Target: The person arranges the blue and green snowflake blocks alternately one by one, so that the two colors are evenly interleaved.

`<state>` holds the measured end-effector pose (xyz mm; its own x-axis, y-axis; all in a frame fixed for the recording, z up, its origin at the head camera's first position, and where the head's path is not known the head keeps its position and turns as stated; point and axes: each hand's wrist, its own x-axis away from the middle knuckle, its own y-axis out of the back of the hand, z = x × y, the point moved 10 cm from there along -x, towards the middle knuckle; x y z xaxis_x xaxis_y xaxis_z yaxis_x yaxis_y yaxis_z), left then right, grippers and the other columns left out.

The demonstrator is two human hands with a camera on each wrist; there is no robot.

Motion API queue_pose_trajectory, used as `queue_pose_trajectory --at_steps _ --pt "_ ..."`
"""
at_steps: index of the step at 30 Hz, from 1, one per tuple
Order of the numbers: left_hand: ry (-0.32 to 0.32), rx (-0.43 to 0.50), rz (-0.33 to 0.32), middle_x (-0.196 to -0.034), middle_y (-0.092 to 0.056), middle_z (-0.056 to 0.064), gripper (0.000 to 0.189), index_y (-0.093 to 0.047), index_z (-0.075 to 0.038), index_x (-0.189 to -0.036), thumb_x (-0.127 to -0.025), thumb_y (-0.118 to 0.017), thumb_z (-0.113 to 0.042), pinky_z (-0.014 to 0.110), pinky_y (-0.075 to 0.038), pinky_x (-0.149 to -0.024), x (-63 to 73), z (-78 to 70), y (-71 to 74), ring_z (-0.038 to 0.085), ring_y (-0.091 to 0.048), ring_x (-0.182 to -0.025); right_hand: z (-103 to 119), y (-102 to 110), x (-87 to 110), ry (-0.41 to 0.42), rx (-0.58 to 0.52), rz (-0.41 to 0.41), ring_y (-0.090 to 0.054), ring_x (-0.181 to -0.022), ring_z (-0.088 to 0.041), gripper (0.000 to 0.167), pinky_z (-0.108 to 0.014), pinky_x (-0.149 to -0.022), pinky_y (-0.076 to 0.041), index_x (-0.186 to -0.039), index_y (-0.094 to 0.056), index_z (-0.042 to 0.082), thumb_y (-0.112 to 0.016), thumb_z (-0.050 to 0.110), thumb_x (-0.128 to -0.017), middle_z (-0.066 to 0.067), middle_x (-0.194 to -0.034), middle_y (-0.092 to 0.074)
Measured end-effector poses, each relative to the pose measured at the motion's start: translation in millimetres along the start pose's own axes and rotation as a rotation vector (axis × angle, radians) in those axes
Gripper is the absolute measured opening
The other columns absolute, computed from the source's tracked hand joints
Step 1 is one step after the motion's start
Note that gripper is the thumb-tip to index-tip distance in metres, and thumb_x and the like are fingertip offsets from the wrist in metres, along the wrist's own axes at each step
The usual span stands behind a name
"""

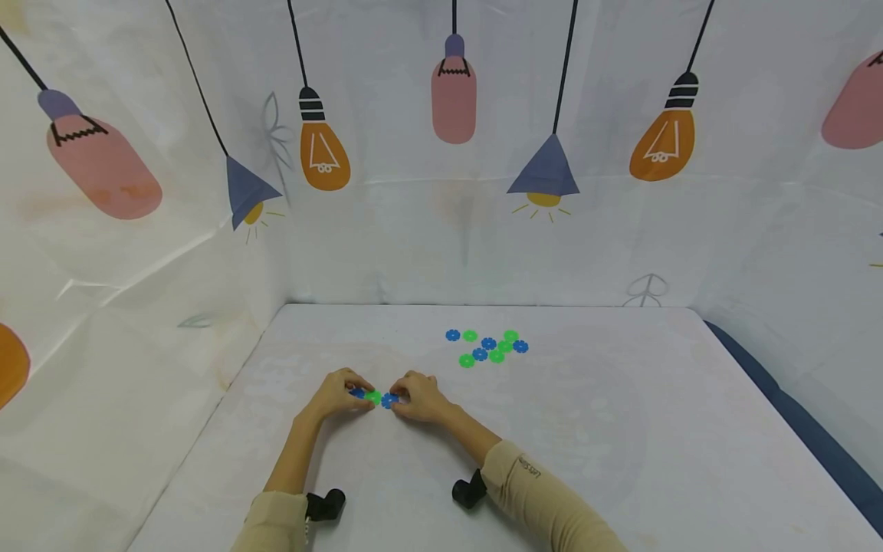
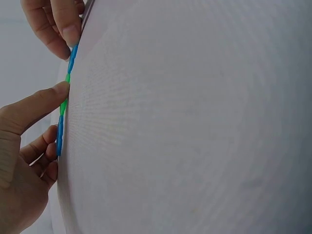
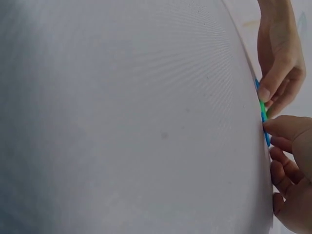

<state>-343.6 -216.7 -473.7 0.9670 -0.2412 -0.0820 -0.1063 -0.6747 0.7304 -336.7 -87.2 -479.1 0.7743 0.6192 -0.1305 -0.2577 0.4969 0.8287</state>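
Left hand, head view: the left hand has its grip pinched on the green disc, thumb against fingers, low over the table.
Left blue disc, head view: the left blue disc sits beside the green one, partly hidden by that hand.
Right hand, head view: the right hand pinches the right blue disc, its right side covered by the fingers.
Loose discs, head view: five green and four blue loose discs lie beyond the hands, some touching.
Curtain, head view: lamps are printed on the curtain; the outermost are cut off.
Discs, left wrist view: the three meet end to end, blue, green, blue, seen edge-on, faces hidden; the right hand is cut off at the top.
Discs, right wrist view: a thin line by the right edge, joins hard to make out; the right hand is cut off.
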Motion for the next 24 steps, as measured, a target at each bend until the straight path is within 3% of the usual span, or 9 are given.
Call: queue_pose_trajectory --at_steps 24 --pt "-0.011 0.009 0.000 -0.086 -0.061 0.004 0.028 -0.074 -0.004 -0.088 -0.064 -0.084 -0.017 0.035 -0.043 -0.073 0.3 -1.4 0.5 0.019 -0.052 -0.082 -2.9 0.9 -0.7 0.001 -0.030 -0.014 -0.053 -0.088 -0.010 0.024 -0.027 -0.075 -0.033 -0.101 -0.071 0.010 -0.071 0.025 -0.082 0.001 -0.093 -0.062"
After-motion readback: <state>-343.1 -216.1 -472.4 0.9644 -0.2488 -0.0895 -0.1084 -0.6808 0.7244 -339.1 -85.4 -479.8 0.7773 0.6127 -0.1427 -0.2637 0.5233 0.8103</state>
